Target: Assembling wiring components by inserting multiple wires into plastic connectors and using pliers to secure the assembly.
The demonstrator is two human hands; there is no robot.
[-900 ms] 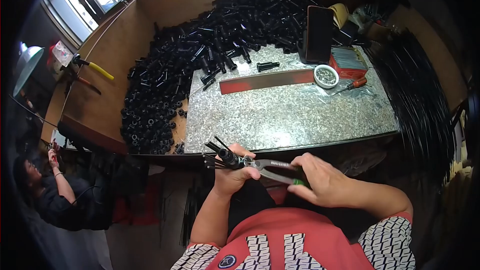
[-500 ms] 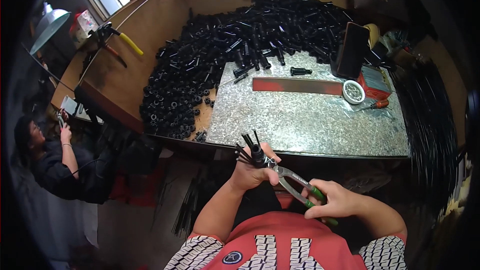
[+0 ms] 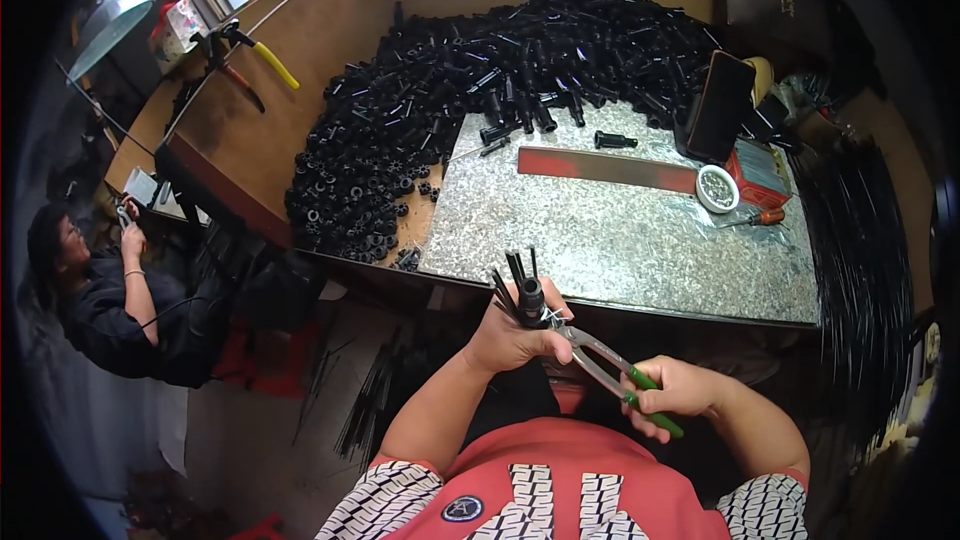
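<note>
My left hand [image 3: 510, 337] is closed around a black ring-ended tube [image 3: 531, 298] with several thin black rods sticking up beside it. Bright metal wire shows at the tube's lower side, next to my left thumb. Green-handled end-cutting pliers [image 3: 600, 352] have their jaws at that wire, so the very tips are hard to make out. Their handles are in my right hand [image 3: 680, 388], which is closed with fingers and thumb about the grips. Both hands are in front of the table's near edge, above my lap.
A big heap of black tubular parts [image 3: 440, 90] covers the table's back and left. On the speckled board [image 3: 600, 250] lie a flat metal bar [image 3: 600, 168], a white dish [image 3: 716, 188] and a red-handled screwdriver [image 3: 765, 217]. A phone [image 3: 720, 105] stands behind. A co-worker [image 3: 110, 290] sits at left.
The tube, the pliers and both hands appear slightly further right in the picture. My right hand's fingers have shifted on the handles. The view itself has also moved a little.
</note>
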